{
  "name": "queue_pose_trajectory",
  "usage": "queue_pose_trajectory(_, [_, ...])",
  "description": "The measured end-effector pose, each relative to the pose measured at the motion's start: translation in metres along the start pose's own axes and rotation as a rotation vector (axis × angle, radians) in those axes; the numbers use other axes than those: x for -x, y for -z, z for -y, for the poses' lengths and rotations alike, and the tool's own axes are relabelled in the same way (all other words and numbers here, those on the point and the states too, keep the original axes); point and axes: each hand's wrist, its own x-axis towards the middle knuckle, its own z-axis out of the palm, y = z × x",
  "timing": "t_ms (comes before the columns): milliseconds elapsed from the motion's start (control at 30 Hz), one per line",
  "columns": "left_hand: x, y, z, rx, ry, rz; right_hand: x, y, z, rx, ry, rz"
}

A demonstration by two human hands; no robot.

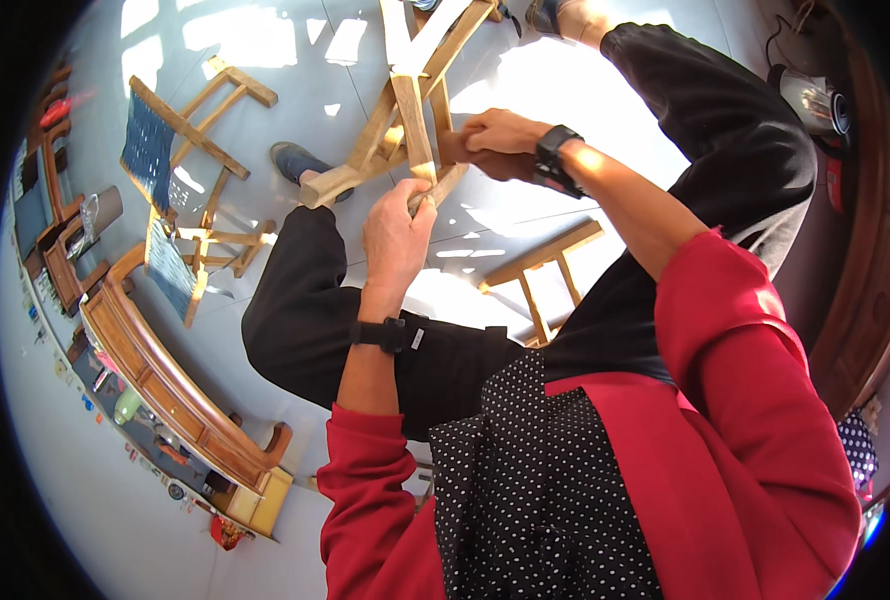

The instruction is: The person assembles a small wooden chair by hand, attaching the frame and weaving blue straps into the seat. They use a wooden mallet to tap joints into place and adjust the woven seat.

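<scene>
A bare wooden chair frame (pixel 405 110) rests across my lap, its slats running up to the top edge of the view. My left hand (pixel 397 232) grips the lower end of one slat (pixel 435 190), thumb on top. My right hand (pixel 500 140) is closed around a small brown block (pixel 453 147) pressed against the side of the frame. Both wrists wear black bands. I have red sleeves and black trousers.
A folding wooden chair with blue cloth (pixel 170 165) stands on the white tiled floor to the left. Another wooden frame (pixel 545 275) lies under my right arm. A wooden bench (pixel 165 380) curves along the lower left. Dark wooden furniture (pixel 865 270) fills the right.
</scene>
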Motion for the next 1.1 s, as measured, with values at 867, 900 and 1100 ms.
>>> queue_pose_trajectory(867, [0.000, -0.001, -0.001, 0.003, 0.016, -0.001, 0.006, 0.008, 0.023, -0.500, -0.170, 0.358])
queue_pose_trajectory(900, [0.000, -0.002, 0.001, -0.004, 0.012, -0.003, 0.007, 0.005, 0.022, -0.579, -0.120, 0.288])
queue_pose_trajectory(1100, [-0.004, -0.002, 0.010, -0.042, -0.110, -0.059, 0.034, -0.084, 0.029, -0.442, 0.127, -0.304])
